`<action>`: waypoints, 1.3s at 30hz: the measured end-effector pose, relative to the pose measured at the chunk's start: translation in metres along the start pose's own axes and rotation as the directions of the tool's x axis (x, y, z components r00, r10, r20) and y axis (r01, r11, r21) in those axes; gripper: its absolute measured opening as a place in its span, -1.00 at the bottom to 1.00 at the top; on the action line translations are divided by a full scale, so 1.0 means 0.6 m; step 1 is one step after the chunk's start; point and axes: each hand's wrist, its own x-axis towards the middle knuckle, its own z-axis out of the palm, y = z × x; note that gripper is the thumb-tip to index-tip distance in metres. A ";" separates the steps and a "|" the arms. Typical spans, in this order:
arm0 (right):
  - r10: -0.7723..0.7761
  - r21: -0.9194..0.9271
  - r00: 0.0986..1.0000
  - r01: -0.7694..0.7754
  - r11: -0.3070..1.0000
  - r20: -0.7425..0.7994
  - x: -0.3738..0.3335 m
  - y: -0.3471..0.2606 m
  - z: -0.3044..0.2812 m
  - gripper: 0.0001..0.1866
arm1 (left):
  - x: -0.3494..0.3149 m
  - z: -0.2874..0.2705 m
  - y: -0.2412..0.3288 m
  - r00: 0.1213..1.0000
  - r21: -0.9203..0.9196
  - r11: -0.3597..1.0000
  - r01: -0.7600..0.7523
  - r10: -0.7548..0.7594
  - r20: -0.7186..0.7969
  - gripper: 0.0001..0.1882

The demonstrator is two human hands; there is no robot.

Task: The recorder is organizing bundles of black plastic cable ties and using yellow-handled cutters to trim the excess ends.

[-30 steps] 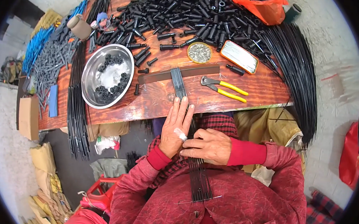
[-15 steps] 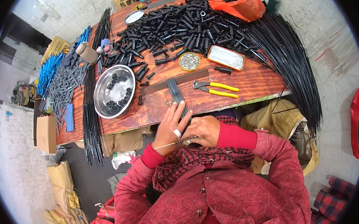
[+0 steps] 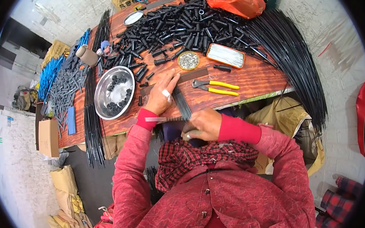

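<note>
My left hand (image 3: 161, 95) reaches over the table beside a fan of thin black rods (image 3: 181, 102). Its fingers lie flat and straight, and a white band shows near the knuckles. Closed at the table's front edge, by the rods' near ends, is my right hand (image 3: 206, 124). From it a thin stick with a blurred pale end (image 3: 153, 119) points left across my left wrist. The rods' far ends lie at a flat brown strip (image 3: 195, 76). How the right fingertips hold the stick is partly hidden.
Yellow-handled pliers (image 3: 221, 87) lie right of the rods. Beyond are a round tin of small metal pieces (image 3: 188, 60), a tray of pale pins (image 3: 225, 55) and heaped black tubular parts (image 3: 170, 34). A metal bowl (image 3: 100, 106) stands left; long black rods (image 3: 298, 58) hang off the right.
My left hand has moved forward and left, off the rods' near part toward the brown strip. My right hand has shifted slightly, and the thin stick has risen with it.
</note>
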 end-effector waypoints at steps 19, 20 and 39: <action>0.419 0.376 0.887 -0.327 0.867 -0.195 0.022 -0.012 -0.278 -0.55 | -0.100 -0.007 0.165 0.672 -0.678 0.537 0.502 0.251 0.697 -0.86; 0.434 0.395 0.875 -0.328 0.858 -0.215 0.020 0.010 -0.266 -0.55 | -0.106 0.004 0.160 0.643 -0.651 0.608 0.454 0.282 0.712 -0.84; 0.587 0.373 0.801 -0.513 0.773 -0.114 0.017 0.100 -0.249 -0.56 | -0.122 0.020 0.174 0.550 -0.592 0.456 0.664 0.237 0.800 -0.62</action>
